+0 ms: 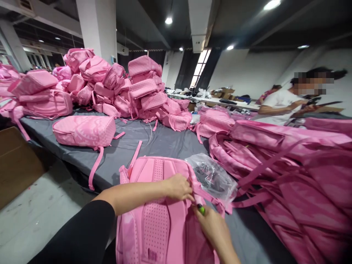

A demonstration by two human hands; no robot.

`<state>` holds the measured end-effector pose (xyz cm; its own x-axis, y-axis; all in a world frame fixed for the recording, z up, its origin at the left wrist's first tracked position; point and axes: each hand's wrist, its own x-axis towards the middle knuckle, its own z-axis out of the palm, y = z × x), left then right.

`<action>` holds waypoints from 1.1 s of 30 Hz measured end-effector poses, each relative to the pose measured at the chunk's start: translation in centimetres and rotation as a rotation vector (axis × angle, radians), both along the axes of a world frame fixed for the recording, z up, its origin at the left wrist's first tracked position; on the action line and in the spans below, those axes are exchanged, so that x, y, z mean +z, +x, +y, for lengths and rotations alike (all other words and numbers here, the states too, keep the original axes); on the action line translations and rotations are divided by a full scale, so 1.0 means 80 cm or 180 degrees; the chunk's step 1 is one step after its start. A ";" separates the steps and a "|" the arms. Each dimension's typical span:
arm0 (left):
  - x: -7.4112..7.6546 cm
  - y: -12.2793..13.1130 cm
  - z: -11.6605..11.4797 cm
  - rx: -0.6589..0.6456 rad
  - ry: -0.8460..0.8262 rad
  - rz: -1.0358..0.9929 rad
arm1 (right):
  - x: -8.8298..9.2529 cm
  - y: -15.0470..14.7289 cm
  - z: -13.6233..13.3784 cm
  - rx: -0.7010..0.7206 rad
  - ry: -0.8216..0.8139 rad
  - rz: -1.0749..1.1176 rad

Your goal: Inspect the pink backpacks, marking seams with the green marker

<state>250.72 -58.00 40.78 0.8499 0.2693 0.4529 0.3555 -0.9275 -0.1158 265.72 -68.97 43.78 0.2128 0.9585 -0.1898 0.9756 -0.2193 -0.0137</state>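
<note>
Backpack front and centre, all pink, perforated back panel facing up, right at the near side of the grey-covered counter! Left hand reaches across it, fingers bunched close together by the shoulder strap at the right edge; whether they pinch fabric, can't tell from here. Right hand sits just below, curled around a small green-and-black tool, its dark end poking out, the rest hidden in the grip. Beside the strap, a clear plastic bag. Lone pink bag over on the left, big heap of backpacks behind, another stack at right, and a person in a white T-shirt beyond.
</note>
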 end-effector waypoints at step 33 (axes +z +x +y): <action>0.018 0.014 -0.012 -0.0118 -0.1199 0.1027 | -0.044 0.027 0.007 -0.0048 -0.0290 -0.0013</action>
